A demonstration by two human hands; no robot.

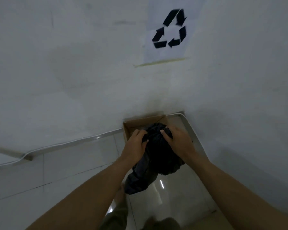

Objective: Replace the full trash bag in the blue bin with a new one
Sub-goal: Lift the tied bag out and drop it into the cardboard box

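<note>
A black trash bag (154, 156) hangs in the air in front of me, bunched at its top and drooping toward the lower left. My left hand (135, 144) grips the bunched top from the left. My right hand (178, 140) grips it from the right, fingers curled into the plastic. Both hands hold the bag just above an open cardboard box (131, 126) that stands on the floor in the wall corner. The blue bin is not in view.
White walls meet in a corner behind the box, with a recycling sign (170, 30) taped up high. Glossy tiled floor (73, 163) spreads to the left and toward me. My trouser legs (120, 218) show at the bottom edge.
</note>
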